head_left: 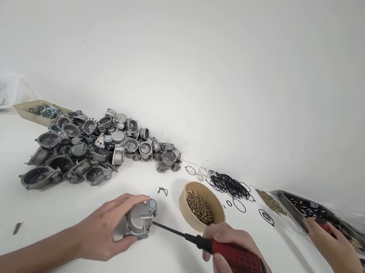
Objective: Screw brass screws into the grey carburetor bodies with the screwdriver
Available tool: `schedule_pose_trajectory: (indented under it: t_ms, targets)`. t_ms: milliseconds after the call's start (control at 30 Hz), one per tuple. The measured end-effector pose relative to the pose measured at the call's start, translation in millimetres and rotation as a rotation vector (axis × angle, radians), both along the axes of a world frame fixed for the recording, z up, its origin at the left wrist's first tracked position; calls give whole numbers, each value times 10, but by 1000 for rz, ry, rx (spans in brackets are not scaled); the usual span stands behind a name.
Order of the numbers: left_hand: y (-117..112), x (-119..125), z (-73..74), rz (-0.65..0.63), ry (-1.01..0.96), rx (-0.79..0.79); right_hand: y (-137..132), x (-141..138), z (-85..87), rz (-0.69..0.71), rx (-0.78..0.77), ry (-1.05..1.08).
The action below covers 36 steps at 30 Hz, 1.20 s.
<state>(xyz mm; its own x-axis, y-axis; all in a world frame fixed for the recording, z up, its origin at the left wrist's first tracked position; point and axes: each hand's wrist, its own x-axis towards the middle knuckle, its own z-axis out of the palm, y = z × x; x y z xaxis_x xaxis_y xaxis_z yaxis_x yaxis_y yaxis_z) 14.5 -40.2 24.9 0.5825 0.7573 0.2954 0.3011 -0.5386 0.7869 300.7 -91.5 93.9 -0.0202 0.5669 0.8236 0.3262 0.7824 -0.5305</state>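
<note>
My left hand (111, 224) grips a grey metal carburetor float bowl (137, 218) just above the white table, thumb and fingers around its sides. In my right hand (237, 264) is a screwdriver (238, 257) with a red and black handle. Its thin dark shaft points left, and the tip meets the side of the bowl at a small brass-coloured screw (151, 223). Just beyond my right hand stands a round tan tub (185, 210) holding many small brass screws (200, 208).
A large heap of float bowls (80, 147) lies at the back left, near a yellowish tray (25, 111) and a clear bin (3, 87). Black rubber rings (229, 185) are piled at the back right. Another person's hand (328, 243) reaches toward a dark tray (280, 194) there.
</note>
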Motion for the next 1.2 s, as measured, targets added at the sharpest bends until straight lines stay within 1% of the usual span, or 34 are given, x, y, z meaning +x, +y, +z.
schedule_pose_trajectory:
  t_ms: [167, 400, 633, 767, 967, 1200]
  targets:
    - [7, 7, -6, 1, -15, -3, 0, 9, -32, 30, -27, 2]
    - [-4, 11, 31, -4, 0, -31, 3, 32, -55, 25, -22, -3]
    - [-9, 5, 43, -15, 13, -51, -20, -19, 45, 3, -21, -51]
    - [1, 15, 35, -29, -9, -2, -35, -37, 99, 9, -23, -67]
    - [25, 25, -12, -73, -47, 127, -38, -30, 85, -12, -9, -80]
    - [30, 12, -22, -81, -38, 162, -27, -33, 110, -2, -34, -125]
